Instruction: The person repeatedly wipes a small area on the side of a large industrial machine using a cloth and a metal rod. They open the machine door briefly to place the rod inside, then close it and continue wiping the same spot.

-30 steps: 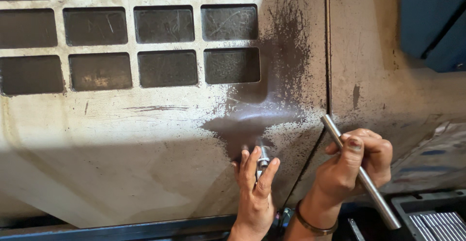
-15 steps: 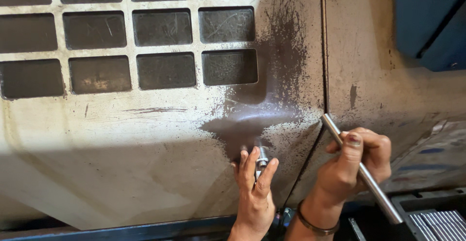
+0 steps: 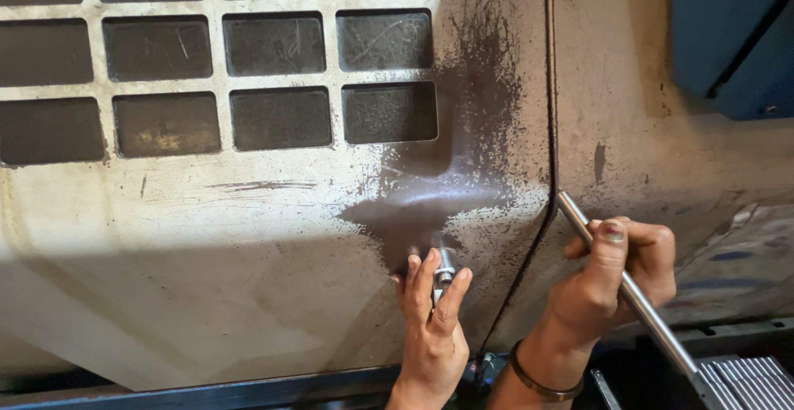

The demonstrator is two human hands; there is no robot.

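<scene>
Grimy metal panel (image 3: 248, 236) with grid cutouts: I see left hand (image 3: 430, 327) pinching the small bolt (image 3: 444, 271) near the panel's lower right edge, right hand (image 3: 616, 282) clenched on the steel rod (image 3: 628, 290); I'd keep the bolt square, start threads by finger.

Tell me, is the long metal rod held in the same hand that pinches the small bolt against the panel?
No, the right hand grips the long metal rod, while the left hand pinches the small bolt against the dirty panel.
</scene>
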